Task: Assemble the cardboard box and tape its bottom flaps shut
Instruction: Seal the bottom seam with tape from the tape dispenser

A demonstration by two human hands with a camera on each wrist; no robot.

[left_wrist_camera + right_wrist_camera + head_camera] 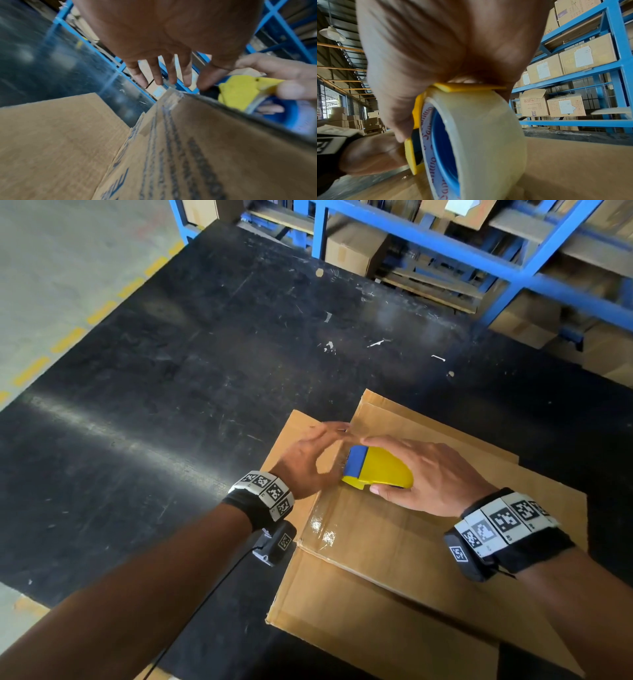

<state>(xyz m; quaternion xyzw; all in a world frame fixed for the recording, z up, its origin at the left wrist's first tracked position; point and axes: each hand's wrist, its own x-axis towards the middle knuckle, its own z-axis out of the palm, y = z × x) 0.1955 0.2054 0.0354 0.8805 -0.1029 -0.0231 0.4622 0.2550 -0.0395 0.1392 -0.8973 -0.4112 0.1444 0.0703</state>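
Box (394,546) on the table (205,371), bottom flaps up. I see tape (322,529) laid along the seam; my right hand (428,474) grips the dispenser (376,470) near the far edge. Left hand (308,460), fingers spread, seems to press the tape end. Cutting and smoothing remain.

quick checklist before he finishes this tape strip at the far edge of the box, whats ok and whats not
1. Right hand grips the tape dispenser: ok.
2. Roll of clear tape loaded, plenty left: ok.
3. Tape laid along the seam of the cardboard box, glossy strip visible: ok.
4. Left hand, fingers spread, at the far edge near the tape end: ok.
5. Tape cut from the roll: cannot tell.
6. Strip wrapped over the far edge: cannot tell, blurred.
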